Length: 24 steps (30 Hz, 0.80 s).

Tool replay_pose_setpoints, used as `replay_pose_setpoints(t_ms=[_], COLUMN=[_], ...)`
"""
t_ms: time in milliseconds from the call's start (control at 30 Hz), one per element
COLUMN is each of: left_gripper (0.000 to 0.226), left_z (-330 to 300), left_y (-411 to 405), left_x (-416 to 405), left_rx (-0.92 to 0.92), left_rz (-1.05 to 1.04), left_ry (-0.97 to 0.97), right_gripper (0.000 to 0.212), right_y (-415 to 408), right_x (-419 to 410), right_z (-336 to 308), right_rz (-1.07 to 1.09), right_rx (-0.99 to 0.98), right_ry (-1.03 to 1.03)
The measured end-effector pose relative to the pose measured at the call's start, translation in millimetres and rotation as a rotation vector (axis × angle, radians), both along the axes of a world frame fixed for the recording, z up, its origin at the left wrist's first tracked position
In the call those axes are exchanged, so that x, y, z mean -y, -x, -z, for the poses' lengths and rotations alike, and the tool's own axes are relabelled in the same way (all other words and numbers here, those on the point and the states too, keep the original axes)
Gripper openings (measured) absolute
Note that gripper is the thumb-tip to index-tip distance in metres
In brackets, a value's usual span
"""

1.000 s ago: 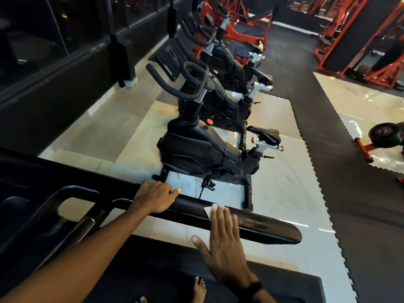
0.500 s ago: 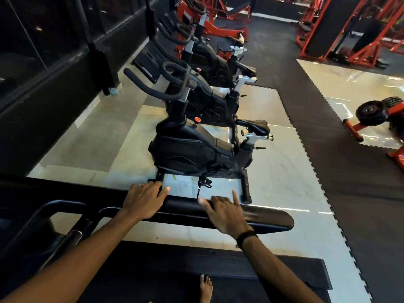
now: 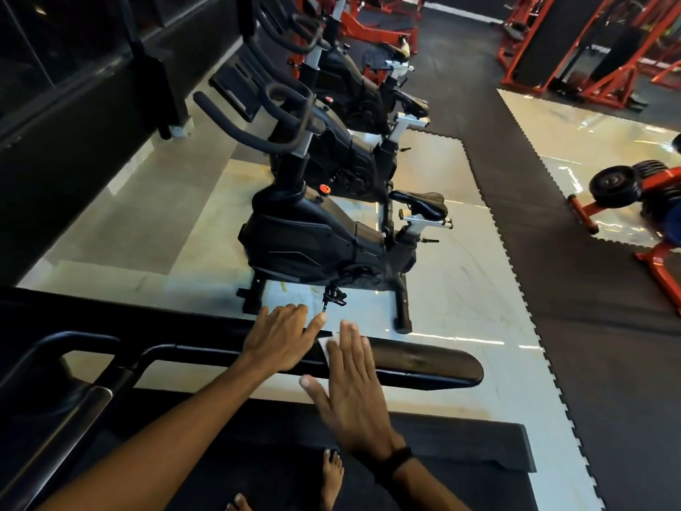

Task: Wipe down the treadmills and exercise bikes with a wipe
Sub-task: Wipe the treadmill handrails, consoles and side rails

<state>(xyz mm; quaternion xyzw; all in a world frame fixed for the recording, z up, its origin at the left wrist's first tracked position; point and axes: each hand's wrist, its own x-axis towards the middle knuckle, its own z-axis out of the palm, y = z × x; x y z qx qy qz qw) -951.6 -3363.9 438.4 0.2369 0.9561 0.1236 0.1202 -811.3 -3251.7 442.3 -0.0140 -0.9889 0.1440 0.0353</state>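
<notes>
Head view. The right hand [image 3: 350,385] lies flat on the treadmill's black handrail [image 3: 423,366], fingers straight and held together, thumb spread to the left. It presses a white wipe [image 3: 323,344] against the rail; only a corner of the wipe shows at the left edge of the fingers. A black band [image 3: 400,459] sits on the right wrist.

The left hand [image 3: 278,339] rests on the same rail, just left of the right hand, fingers extended over the far edge and gripping nothing. Its thumb tip is just beside the wipe corner.

The rail runs left to right across the near part of the scene. Below it lies the treadmill deck [image 3: 460,448], with bare toes [image 3: 331,473] at the near edge.

Beyond the rail, a black bike [image 3: 324,241] stands on pale floor, with more bikes in a row behind it. Dark matting [image 3: 552,271] runs to the right. Red frames [image 3: 589,42] stand far right.
</notes>
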Motion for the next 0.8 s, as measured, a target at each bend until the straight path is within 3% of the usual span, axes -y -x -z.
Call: replay_pose_setpoints(t_ms=[167, 333, 400, 467, 567, 800], left_gripper=[0.064, 0.061, 0.058, 0.057, 0.060, 0.063], left_z=[-6.0, -10.8, -10.2, -9.0, -4.7, -7.5], left_y=[-1.7, -2.3, -2.8, -1.8, -1.7, -4.0], left_x=[0.7, 2.6, 4.6, 5.2, 5.5, -2.4], left_rx=[0.004, 0.037, 0.039, 0.047, 0.037, 0.018], left_rz=[0.043, 0.011, 0.018, 0.037, 0.042, 0.038], left_ry=[0.092, 0.055, 0.052, 0.047, 0.045, 0.020], right_gripper=[0.101, 0.094, 0.088, 0.097, 0.103, 0.098], right_y=[49.5, 67.9, 54.0, 30.8, -12.1, -15.8], right_x=[-24.2, -78.9, -101.2, -115.4, -106.9, -35.3], right_z=[-16.0, -28.1, -27.8, -22.1, -4.7, -1.5], right_rz=[-0.093, 0.125, 0.158, 0.143, 0.193, 0.172], right_rx=[0.271, 0.580, 0.572, 0.509, 0.235, 0.129], right_ry=[0.014, 0.195, 0.155, 0.055, -0.096, -0.083])
